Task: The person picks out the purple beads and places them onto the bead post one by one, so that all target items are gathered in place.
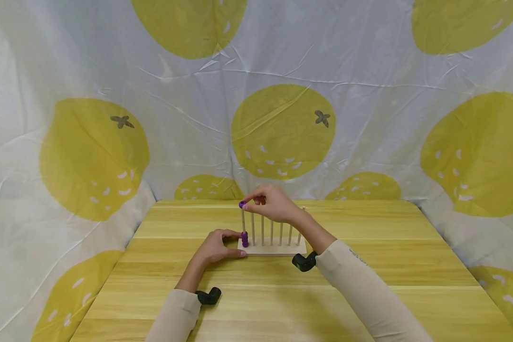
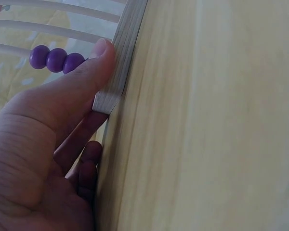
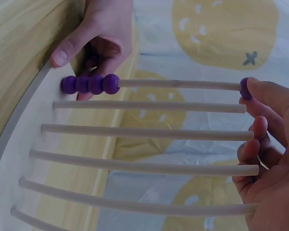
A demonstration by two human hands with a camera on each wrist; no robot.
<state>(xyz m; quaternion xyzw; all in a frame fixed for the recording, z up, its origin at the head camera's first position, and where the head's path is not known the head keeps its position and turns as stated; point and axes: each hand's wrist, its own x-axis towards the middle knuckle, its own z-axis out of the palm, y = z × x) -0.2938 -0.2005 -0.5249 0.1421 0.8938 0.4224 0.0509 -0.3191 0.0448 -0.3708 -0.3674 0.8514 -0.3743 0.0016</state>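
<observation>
A pale wooden base (image 1: 273, 248) with a row of several upright pegs (image 3: 149, 107) stands on the table. On the leftmost peg several purple beads (image 3: 89, 84) are stacked down at the base. At that peg's top my right hand (image 1: 273, 205) pinches another purple bead (image 3: 245, 88) between thumb and forefinger, the bead right at the peg's tip. My left hand (image 1: 215, 247) grips the left end of the base, its thumb (image 2: 102, 50) on the front edge and other fingers behind.
The wooden table (image 1: 188, 304) has a light striped grain. Behind and beside it hangs a white cloth (image 1: 188, 123) printed with large yellow fruit. A black wrist mount sits on each sleeve, the right one (image 1: 304, 261) close to the base's right end.
</observation>
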